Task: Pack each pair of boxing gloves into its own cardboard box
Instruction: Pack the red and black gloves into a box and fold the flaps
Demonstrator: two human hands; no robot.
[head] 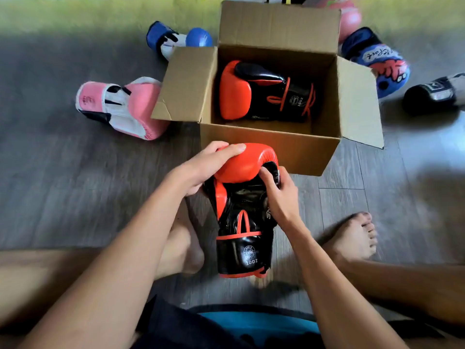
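Note:
An open cardboard box (pixel 266 144) stands on the floor ahead of me. Inside it lies one red and black boxing glove (pixel 236 94) on its side. I hold the matching red and black glove (pixel 244 217) just in front of the box, cuff toward me. My left hand (pixel 208 167) grips the red padded end from the left. My right hand (pixel 279 197) grips the glove's right side near the thumb.
A pink and white glove (pixel 120 107) lies left of the box. A blue and white glove (pixel 176 39) sits behind it. To the right lie a blue patterned glove (pixel 377 59), a pink glove (pixel 349 18) and a black glove (pixel 432 96). My bare feet rest either side of the held glove.

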